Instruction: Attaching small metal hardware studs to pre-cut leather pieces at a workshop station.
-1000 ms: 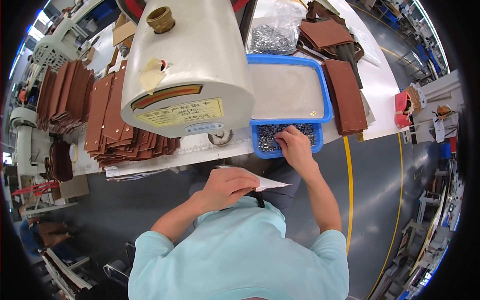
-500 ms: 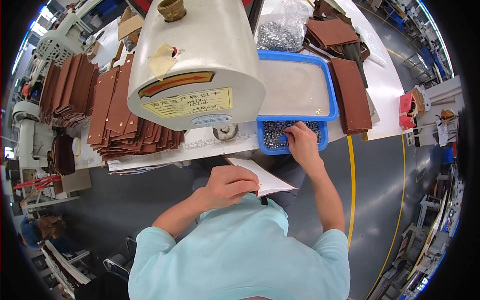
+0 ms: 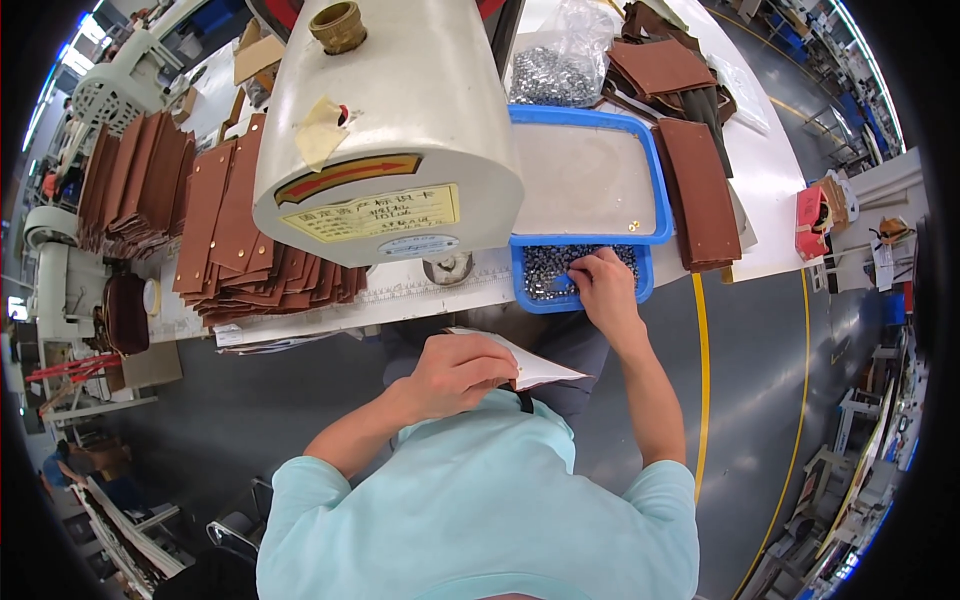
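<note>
My left hand (image 3: 457,374) is closed on a leather piece (image 3: 540,368) just in front of my body. Its white side faces up, and a brown edge shows beside my fingers. My right hand (image 3: 606,292) reaches into a small blue bin (image 3: 535,304), fingertips pinched together among many small silvery metal fasteners (image 3: 546,262). Whatever lies between those fingertips is too small to make out. Directly behind the bin, and partly over it, is a larger blue tray (image 3: 657,190) with a pale bottom and a few tiny brass-coloured pieces at its near right corner.
A big white machine head (image 3: 400,120) stands over the table in the middle. Stacked brown leather pieces with studs (image 3: 225,220) are at left; another brown stack (image 3: 697,195) lies right of the tray. A clear bag of metal fasteners (image 3: 560,70) sits behind it.
The leather piece in my left hand has tilted a little, so less of its white side shows. My right hand stays in the small bin with its fingertips together.
</note>
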Action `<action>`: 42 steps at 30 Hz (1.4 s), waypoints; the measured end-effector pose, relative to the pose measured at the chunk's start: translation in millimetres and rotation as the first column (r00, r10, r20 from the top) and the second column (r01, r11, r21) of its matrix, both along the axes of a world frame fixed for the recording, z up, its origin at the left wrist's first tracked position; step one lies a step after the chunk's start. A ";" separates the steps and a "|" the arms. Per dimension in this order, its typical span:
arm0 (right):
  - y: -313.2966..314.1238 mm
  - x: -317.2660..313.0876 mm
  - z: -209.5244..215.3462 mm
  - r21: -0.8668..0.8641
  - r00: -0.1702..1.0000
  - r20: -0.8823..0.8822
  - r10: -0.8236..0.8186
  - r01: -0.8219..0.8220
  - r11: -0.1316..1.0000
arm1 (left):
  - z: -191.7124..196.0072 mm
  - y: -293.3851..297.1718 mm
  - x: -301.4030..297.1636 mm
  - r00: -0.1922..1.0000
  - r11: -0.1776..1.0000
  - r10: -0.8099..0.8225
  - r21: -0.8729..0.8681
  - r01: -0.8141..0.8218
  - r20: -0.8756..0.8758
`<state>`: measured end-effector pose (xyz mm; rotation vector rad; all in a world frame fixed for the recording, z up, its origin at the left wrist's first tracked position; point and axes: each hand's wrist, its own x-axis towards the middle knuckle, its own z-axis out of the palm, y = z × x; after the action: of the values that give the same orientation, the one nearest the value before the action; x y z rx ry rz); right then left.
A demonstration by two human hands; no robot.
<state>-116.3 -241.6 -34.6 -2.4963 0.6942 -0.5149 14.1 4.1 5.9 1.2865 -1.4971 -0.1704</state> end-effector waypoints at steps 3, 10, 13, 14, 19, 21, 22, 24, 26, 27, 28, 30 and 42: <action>0.6 0.8 -0.9 -0.073 1.000 -0.012 0.021 -0.022 0.997 | -3.0 0.5 -0.3 1.000 1.000 0.003 0.004 -0.003 -0.013; -0.1 -0.3 5.3 -0.200 0.997 0.002 0.081 -0.079 0.977 | -2.1 1.2 0.6 1.000 1.000 -0.003 -0.007 0.003 0.002; 1.9 0.1 7.8 -0.232 0.993 0.059 0.098 -0.082 0.969 | -1.7 1.2 0.4 1.000 1.000 0.000 -0.005 0.000 -0.008; 2.7 -0.2 8.1 -0.247 0.988 0.113 0.104 -0.074 0.966 | -1.5 1.4 0.4 1.000 1.000 0.003 -0.004 -0.003 -0.008; 0.1 -6.1 4.1 -0.211 0.997 0.077 0.031 -0.014 0.977 | -5.1 1.7 0.1 1.000 1.000 0.002 0.005 -0.002 -0.003; -0.8 -6.4 5.2 -0.232 0.996 0.085 -0.001 0.020 0.973 | -5.9 1.7 -0.6 1.000 1.000 0.009 0.013 -0.009 -0.013; -0.2 -6.9 7.5 -0.180 0.999 0.050 -0.021 0.030 0.983 | -6.1 1.5 -0.8 1.000 1.000 0.007 0.012 -0.007 -0.013; 2.2 -6.3 8.6 -0.129 0.999 0.014 -0.042 0.043 0.991 | -6.6 1.4 -1.1 1.000 0.999 0.009 0.036 -0.009 -0.023; 5.0 -4.2 7.1 -0.101 0.999 -0.018 -0.038 0.036 0.994 | -8.0 1.8 -2.0 1.000 0.999 0.008 0.038 -0.008 -0.019; 3.9 -4.2 3.4 -0.102 0.999 -0.018 -0.039 0.037 0.994 | -8.5 1.6 -2.2 1.000 0.999 0.009 0.041 -0.008 -0.015; 3.1 -3.4 -1.2 -0.100 1.000 -0.009 -0.028 0.027 0.995 | -8.1 1.5 -2.3 1.000 0.999 0.008 0.041 -0.008 -0.014; 1.3 -3.1 -5.1 -0.097 1.000 -0.001 -0.018 0.018 0.995 | -7.2 1.4 -2.6 1.000 0.999 0.008 0.050 -0.008 -0.014; 1.5 -1.2 7.1 -0.180 0.999 -0.024 0.047 -0.050 0.982 | -10.5 3.2 -2.4 0.999 0.998 0.001 0.055 0.001 -0.046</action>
<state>-117.5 -240.1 -27.5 -2.6828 0.6165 -0.5587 11.7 7.2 -4.6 1.3182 -1.4622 -0.2409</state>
